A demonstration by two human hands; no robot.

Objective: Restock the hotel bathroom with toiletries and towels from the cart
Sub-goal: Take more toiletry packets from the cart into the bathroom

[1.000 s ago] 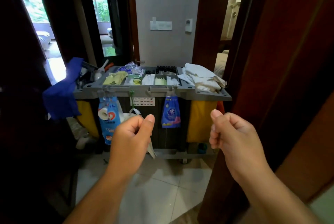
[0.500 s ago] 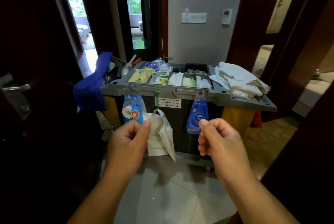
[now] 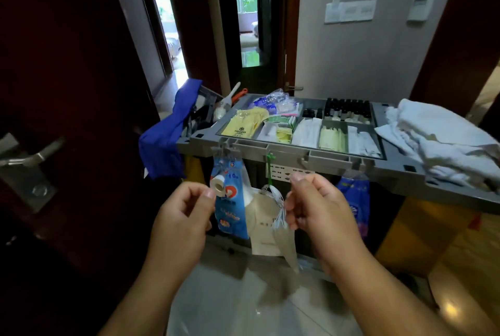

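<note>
Left hand [image 3: 184, 216]: curling, thumb pressing on forefinger beside a blue packet [image 3: 230, 208]; whether it is gripping anything cannot be told. Right hand [image 3: 322, 213]: pinching the edge of a pale bag [image 3: 263, 216]. Both items are hanging from the cart [image 3: 324, 155] front rim. Sachets [image 3: 305, 134] and dark bottles [image 3: 347, 109] are sitting in its top compartments. White towels [image 3: 438, 135] are lying heaped at its right end.
</note>
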